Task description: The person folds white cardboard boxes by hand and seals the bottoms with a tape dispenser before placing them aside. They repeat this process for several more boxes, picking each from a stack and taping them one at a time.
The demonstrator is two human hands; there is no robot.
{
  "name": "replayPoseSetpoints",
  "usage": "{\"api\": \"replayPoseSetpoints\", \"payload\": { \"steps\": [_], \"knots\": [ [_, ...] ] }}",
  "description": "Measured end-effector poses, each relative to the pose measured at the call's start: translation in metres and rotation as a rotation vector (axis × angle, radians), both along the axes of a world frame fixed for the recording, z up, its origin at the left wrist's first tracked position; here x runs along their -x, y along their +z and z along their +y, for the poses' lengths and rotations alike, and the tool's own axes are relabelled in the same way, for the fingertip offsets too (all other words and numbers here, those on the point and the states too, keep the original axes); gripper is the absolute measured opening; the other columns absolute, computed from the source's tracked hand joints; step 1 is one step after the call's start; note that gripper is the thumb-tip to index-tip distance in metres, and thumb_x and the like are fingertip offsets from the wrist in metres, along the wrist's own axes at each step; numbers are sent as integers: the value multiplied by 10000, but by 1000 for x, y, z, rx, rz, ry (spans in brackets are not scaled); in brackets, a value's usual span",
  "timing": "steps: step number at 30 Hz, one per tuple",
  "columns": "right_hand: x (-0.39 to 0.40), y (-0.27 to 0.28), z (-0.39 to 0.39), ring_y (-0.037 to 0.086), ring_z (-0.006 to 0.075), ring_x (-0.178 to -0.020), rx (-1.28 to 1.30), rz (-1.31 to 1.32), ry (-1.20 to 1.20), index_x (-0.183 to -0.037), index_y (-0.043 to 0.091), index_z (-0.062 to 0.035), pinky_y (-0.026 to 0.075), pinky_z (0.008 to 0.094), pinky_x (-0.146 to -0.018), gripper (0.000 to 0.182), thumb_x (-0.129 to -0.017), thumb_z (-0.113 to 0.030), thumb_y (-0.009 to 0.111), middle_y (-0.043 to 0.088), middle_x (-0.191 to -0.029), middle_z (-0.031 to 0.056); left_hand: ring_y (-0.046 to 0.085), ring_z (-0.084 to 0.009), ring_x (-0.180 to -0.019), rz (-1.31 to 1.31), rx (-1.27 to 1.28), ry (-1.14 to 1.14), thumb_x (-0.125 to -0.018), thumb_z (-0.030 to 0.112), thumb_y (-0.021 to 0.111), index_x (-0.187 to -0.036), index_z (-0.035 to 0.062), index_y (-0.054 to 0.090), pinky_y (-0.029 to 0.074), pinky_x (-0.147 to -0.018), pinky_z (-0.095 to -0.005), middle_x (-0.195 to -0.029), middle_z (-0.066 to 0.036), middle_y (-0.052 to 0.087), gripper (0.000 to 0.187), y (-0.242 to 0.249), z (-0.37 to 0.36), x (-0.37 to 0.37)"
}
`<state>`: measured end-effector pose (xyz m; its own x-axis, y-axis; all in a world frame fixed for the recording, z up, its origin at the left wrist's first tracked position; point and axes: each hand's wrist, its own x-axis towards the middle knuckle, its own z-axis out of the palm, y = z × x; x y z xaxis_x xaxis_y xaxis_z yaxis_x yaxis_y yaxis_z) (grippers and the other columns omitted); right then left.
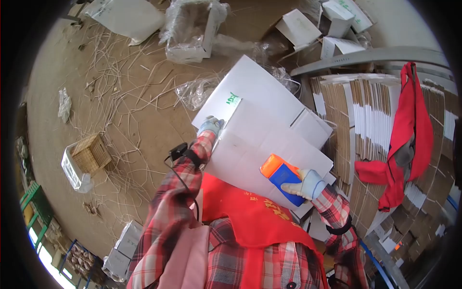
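A large white cardboard box (260,120) with green marking lies in front of me, its pale panels spread toward my body. My left hand (210,125), in a light glove, has its fingers curled at the box's left edge near the green marking. Over the box's near right part, my right hand (308,185), also gloved, grips a blue-and-orange hand-held tool (285,178). The tool's orange end points up and left. Its exact kind cannot be made out. Below the box hangs my red apron (250,207) with yellow lettering.
Stacked flat cartons (370,115) stand at the right, with a red garment (409,139) draped over them. Loose strapping strips (125,106) litter the floor. A wicker basket (91,154) lies at the left. Plastic-wrapped box (195,29) and white cartons (298,29) lie farther off.
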<state>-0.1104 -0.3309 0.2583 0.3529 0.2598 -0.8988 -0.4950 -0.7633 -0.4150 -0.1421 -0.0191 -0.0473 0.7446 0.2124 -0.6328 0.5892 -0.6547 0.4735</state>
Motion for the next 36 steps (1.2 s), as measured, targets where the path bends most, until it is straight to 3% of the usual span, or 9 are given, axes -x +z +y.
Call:
{"api": "replayPoseSetpoints", "payload": {
  "steps": [7,13,15,20,24,26,31,33,36],
  "knots": [
    [-12,-3,8,630,252,-761,247,-74,339,-981,622,13,488,327,-700,613,-646,-495,699,647,-836,166,213,-311,-1333,577,-290,-53,-845,244,475,-1399,283,221,139,-985,-670,-1492,-79,69,610,27,-2,13],
    [-15,7,14,628,227,-716,249,-70,408,-965,637,-6,487,320,-667,546,-669,-460,702,651,-793,147,408,-294,-1210,-451,-137,291,-783,319,567,-1300,147,422,307,-1000,-452,-1311,-145,432,564,133,18,4],
    [-18,16,14,631,238,-725,284,-28,426,-945,641,0,488,326,-666,554,-661,-472,697,647,-782,158,401,-322,-1208,-686,-212,9,-773,338,586,-1321,155,392,317,-993,-444,-1338,-170,388,609,182,-46,-15],
    [9,24,-85,628,194,-753,128,-63,388,-998,613,14,495,300,-687,526,-661,-373,731,655,-857,127,360,-389,-1215,-657,-444,-145,-742,351,609,-1370,176,309,310,-1001,-458,-1374,-197,310,718,182,-101,-16],
    [72,27,-254,563,79,-783,68,87,-63,-1170,554,-72,480,267,-725,501,-727,-237,722,642,-884,42,366,-387,-1208,-685,-459,-188,-786,329,547,-1380,139,279,333,-989,-440,-1366,-181,327,678,187,-107,-21],
    [93,40,-295,579,120,-702,318,143,-204,-1053,610,-35,476,286,-673,487,-685,-325,740,639,-822,57,358,-392,-1213,-692,-457,-207,-815,369,507,-1386,125,261,335,-985,-442,-1361,-199,323,668,185,-107,-19],
    [112,-78,-278,562,174,-621,751,-341,-587,-920,592,-52,456,315,-576,267,-758,-258,642,602,-759,74,347,-391,-1221,-758,-451,-214,-849,412,464,-1380,109,279,307,-1008,-426,-1355,-225,321,638,178,-106,-20],
    [108,-159,-226,555,196,-588,1284,-431,-809,-867,585,-59,448,327,-537,191,-787,-231,603,587,-734,80,336,-358,-1245,-765,-534,-329,-857,430,462,-1375,94,291,280,-1030,-409,-1377,-211,306,640,163,-88,-21],
    [81,-201,-161,553,208,-570,1003,-377,-875,-848,577,-63,446,332,-516,166,-803,-223,583,579,-720,82,396,-267,-1212,-717,-149,69,-851,483,518,-1363,45,283,327,-1008,-363,-1353,-133,388,713,132,-57,-27]
  ]
}}
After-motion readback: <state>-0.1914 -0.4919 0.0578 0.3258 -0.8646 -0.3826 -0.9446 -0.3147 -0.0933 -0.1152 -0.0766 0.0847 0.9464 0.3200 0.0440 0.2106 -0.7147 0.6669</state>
